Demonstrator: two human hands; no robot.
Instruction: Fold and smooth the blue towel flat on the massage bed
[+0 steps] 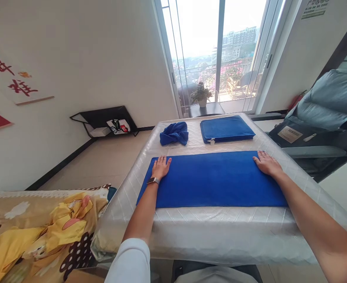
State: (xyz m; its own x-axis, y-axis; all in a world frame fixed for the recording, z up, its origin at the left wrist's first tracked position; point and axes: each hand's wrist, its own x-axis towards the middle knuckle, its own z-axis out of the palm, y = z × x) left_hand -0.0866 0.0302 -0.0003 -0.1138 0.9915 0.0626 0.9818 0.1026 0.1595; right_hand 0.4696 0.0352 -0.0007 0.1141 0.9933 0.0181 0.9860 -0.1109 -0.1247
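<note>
A long blue towel (215,181) lies flat and smooth across the near part of the covered mattress (215,232). My left hand (161,167) rests flat on its far left corner, fingers stretched forward. On the far right corner lies my right hand (267,163), palm down, thumb spread away from the fingers. Behind the towel sits a crumpled blue cloth (174,133), apart from both hands. To its right is a neat stack of folded blue towels (228,129) with a small white tag at the front edge.
At my left a patterned bedspread (20,208) carries yellow clothing (70,220). A grey reclining chair (318,118) stands close along the right side. Beyond the far edge are a chair with a potted plant (202,96) and a glass sliding door. A black rack (105,122) leans near the left wall.
</note>
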